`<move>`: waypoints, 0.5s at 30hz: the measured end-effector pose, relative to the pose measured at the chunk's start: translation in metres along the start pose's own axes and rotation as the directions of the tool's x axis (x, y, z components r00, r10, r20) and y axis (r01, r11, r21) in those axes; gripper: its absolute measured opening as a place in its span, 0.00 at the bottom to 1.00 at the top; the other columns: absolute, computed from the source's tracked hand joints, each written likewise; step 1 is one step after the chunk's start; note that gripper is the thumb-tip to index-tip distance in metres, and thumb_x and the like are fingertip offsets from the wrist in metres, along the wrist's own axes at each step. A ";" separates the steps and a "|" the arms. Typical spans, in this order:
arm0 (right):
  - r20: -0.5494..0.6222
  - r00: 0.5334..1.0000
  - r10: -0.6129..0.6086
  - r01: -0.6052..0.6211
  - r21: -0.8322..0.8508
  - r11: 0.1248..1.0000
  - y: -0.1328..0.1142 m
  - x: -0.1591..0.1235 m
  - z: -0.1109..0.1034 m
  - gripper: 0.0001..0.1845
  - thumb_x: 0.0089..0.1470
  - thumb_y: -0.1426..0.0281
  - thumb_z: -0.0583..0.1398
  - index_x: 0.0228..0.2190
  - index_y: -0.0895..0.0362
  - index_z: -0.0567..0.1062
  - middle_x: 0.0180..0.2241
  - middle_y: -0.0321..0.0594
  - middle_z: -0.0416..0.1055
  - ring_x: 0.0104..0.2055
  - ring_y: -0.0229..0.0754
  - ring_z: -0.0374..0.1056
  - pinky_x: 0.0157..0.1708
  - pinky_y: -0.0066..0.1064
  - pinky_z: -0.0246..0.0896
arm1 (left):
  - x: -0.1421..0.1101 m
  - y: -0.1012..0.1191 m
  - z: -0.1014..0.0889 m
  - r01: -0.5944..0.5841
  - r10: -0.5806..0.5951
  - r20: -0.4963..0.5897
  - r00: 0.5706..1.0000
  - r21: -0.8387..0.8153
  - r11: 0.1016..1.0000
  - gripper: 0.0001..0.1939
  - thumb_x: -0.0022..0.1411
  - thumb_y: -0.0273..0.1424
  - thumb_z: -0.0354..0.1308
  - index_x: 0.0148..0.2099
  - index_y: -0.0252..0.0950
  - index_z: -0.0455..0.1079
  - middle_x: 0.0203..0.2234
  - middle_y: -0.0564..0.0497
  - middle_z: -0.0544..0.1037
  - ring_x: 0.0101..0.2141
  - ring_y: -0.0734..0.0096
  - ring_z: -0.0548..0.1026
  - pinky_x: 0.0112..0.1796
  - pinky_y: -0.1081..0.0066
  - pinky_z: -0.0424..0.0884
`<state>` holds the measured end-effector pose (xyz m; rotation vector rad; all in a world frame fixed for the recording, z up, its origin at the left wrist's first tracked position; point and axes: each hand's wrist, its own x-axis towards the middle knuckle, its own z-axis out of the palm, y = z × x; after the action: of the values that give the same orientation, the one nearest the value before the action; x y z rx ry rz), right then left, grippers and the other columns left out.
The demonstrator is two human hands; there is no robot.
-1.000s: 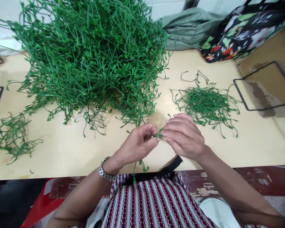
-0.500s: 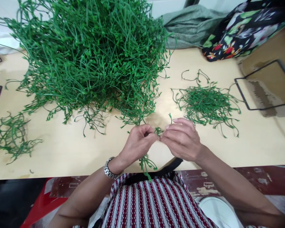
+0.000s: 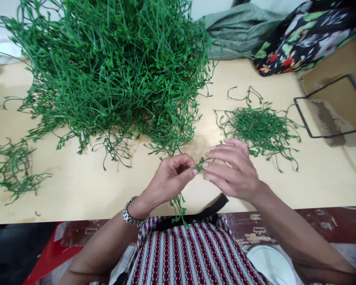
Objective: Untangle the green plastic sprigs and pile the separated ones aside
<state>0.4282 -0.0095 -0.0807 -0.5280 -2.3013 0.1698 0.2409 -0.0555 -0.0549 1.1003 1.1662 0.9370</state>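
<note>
Some green stems (image 3: 199, 166) sit pinched in the left hand (image 3: 167, 179), likely for steadiness; right hand (image 3: 235, 169) fingers: grip unclear; heap (image 3: 115, 79) at ten o'clock, presumably for reach.

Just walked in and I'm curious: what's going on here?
The person's left hand pinches thin green stems, some ends hanging below it. The right hand is close beside that pinch; whether it grips any is unclear. Beyond, a big heap of similar stems lies on the table, with a small pile to its right.
</note>
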 end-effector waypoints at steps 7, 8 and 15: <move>0.359 0.892 0.274 -0.436 0.527 0.730 -0.010 0.013 0.017 0.46 0.42 0.60 0.65 0.57 0.53 0.50 0.53 0.46 0.60 0.55 0.46 0.57 0.53 0.41 0.54 | 0.001 -0.005 0.000 -0.058 0.061 0.021 0.998 -0.146 0.988 0.05 0.49 0.27 0.61 0.25 0.32 0.68 0.19 0.56 0.66 0.21 0.81 0.60 0.23 0.77 0.58; 0.386 0.870 0.307 -0.486 0.570 0.663 -0.012 0.013 0.020 0.44 0.43 0.61 0.65 0.57 0.52 0.50 0.53 0.45 0.61 0.54 0.44 0.59 0.53 0.38 0.56 | 0.002 -0.006 0.001 -0.065 0.069 0.017 0.998 -0.182 0.981 0.05 0.49 0.27 0.61 0.25 0.32 0.68 0.20 0.56 0.66 0.21 0.81 0.62 0.23 0.77 0.59; 0.419 0.798 0.434 -0.599 0.460 0.656 -0.016 0.009 0.027 0.24 0.49 0.68 0.61 0.48 0.55 0.62 0.41 0.39 0.70 0.39 0.37 0.68 0.39 0.27 0.62 | 0.004 -0.004 -0.001 -0.009 0.010 0.005 1.000 -0.190 0.982 0.03 0.52 0.27 0.58 0.29 0.32 0.67 0.20 0.57 0.67 0.16 0.86 0.59 0.18 0.79 0.55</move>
<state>0.3987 -0.0193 -0.0894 -0.8723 -2.1206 1.2635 0.2401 -0.0527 -0.0600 0.9544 1.0441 1.0302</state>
